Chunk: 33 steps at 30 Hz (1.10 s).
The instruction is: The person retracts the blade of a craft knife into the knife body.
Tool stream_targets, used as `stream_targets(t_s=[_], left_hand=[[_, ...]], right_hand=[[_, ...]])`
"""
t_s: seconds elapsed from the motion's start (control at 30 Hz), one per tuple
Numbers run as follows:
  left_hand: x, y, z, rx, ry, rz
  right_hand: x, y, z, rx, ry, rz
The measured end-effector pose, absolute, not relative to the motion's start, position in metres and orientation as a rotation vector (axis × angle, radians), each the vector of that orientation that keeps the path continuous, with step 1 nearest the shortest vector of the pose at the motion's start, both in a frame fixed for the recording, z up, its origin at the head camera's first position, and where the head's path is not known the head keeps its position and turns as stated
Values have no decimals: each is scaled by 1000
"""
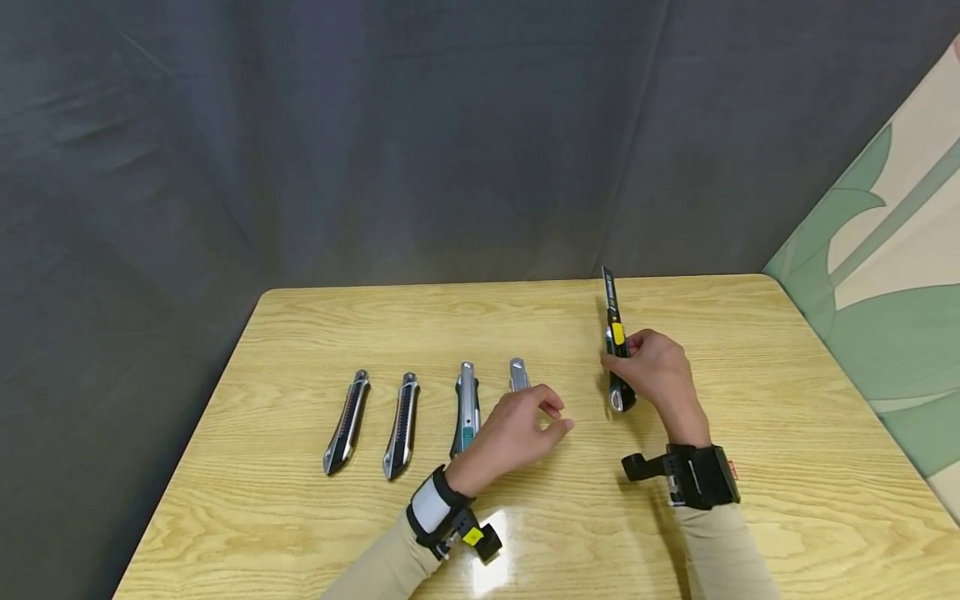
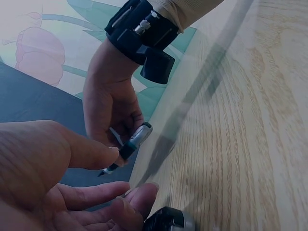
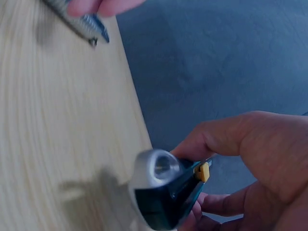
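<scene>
My right hand (image 1: 660,371) pinches a utility knife (image 1: 618,335) between thumb and fingers, above the right part of the table. The knife has a dark body, a yellow slider (image 3: 203,173) and a black blade (image 1: 609,287) pointing away from me. My left hand (image 1: 521,429) hovers over the row of knives, its fingers loosely bent and its thumb apart, holding nothing. Beneath it lies a silver utility knife (image 1: 519,375), mostly hidden. Just left is a silver and dark green utility knife (image 1: 467,400), its lower end covered by the left hand.
Two black and silver utility knives (image 1: 401,427) lie side by side further left on the wooden table (image 1: 285,350). A dark grey curtain (image 1: 450,150) hangs behind the table's far edge. A leaf-patterned panel (image 1: 892,292) stands at the right.
</scene>
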State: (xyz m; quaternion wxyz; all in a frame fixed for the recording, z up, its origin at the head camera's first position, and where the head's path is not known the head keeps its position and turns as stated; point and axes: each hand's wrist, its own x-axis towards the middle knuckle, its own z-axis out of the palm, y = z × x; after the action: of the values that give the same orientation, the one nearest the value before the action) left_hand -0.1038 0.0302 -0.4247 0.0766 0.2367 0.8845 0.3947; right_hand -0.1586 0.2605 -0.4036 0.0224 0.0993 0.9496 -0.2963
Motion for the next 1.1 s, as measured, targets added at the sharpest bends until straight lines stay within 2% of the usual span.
stream_targets(t_s=[0.67, 1.1], left_hand=[[-110, 13, -421, 596, 2340, 1522], [-110, 7, -424, 524, 2209, 1632]], right_hand=[[-149, 197, -377, 86, 2850, -1089], [-146, 180, -377, 52, 2862, -1109]])
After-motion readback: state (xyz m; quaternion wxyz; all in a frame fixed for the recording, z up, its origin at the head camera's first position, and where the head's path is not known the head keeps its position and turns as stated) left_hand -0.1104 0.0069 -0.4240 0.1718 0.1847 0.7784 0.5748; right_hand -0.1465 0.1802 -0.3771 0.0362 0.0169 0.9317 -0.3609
